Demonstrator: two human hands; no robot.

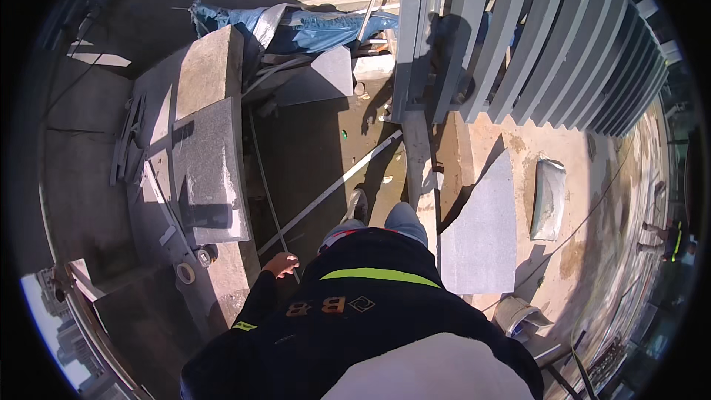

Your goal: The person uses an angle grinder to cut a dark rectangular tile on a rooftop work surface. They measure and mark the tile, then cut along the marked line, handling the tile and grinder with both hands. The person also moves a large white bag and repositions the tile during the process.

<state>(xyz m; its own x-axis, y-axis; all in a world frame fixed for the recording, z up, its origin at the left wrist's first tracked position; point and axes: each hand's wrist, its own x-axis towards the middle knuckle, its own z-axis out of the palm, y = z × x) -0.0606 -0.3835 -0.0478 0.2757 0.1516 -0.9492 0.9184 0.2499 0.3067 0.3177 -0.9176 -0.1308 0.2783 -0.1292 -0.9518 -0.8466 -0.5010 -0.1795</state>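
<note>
My left hand (283, 265) is at the lower middle, its fingers closed on a thin, long pale rod (264, 170) that stretches forward over the dark, shaded pit floor (304, 163). A flat white strip (348, 178) lies diagonally across that floor, beside my feet (357, 204). Left of the rod is a ledge with speckled grey stone slabs (207, 167); a roll of tape (185, 272) and a small tape measure (204, 257) rest on it near my hand. My right hand is out of sight, hidden by my body or outside the picture.
A grey slatted metal frame (518, 44) stands at upper right, a crumpled blue tarp (311, 30) at the back. Right of me are a concrete edge (416, 163), a cut grey slab (478, 230), a white bag (548, 196) and a bucket (511, 315). Another person (670, 241) is at far right.
</note>
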